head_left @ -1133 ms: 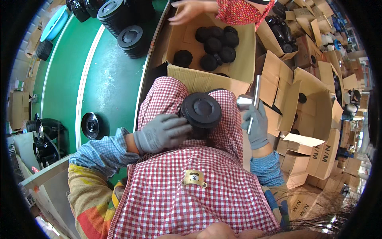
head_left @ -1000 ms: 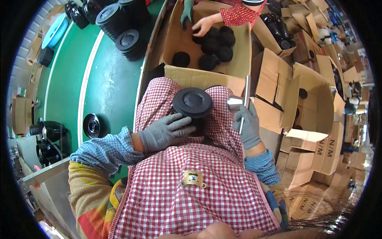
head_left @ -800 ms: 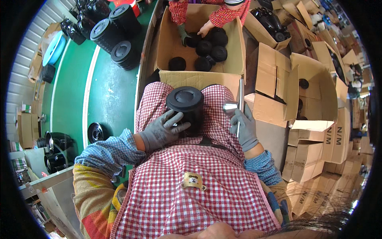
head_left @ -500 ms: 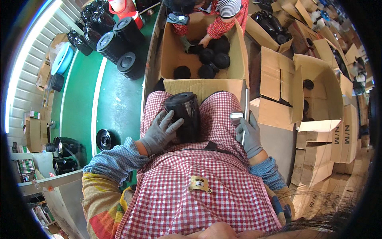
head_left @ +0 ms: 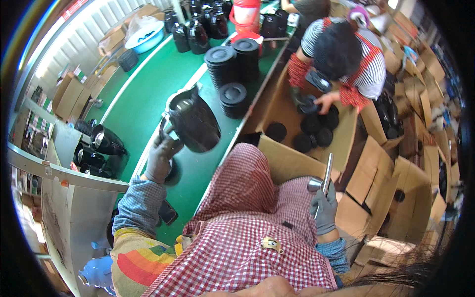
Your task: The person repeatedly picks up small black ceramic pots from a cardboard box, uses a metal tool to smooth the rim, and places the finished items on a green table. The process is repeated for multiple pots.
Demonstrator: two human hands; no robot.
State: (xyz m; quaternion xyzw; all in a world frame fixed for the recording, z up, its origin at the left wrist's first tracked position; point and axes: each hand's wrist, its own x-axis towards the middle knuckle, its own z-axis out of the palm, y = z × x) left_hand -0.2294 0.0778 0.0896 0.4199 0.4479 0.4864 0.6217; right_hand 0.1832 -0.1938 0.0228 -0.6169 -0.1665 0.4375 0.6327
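Observation:
My left hand, in a grey glove, is raised over the green table at the left. Its fingers are closed on the handle side of a glossy black jug, which is tilted with its shiny rim toward the upper left. Close to my right knee, my gloved right hand grips a shiny metal rod. A rounded silver piece sits against the rod, just above my fingers; how the two join cannot be made out.
Stacks of round black parts stand on the green table, with black jugs and a red bucket farther back. Ahead, a person reaches into a cardboard box of round black pieces. Open boxes crowd the right.
The jug has gone from my lap up and left over the table, now held at its handle side. My right hand still grips the rod. The view has swung left.

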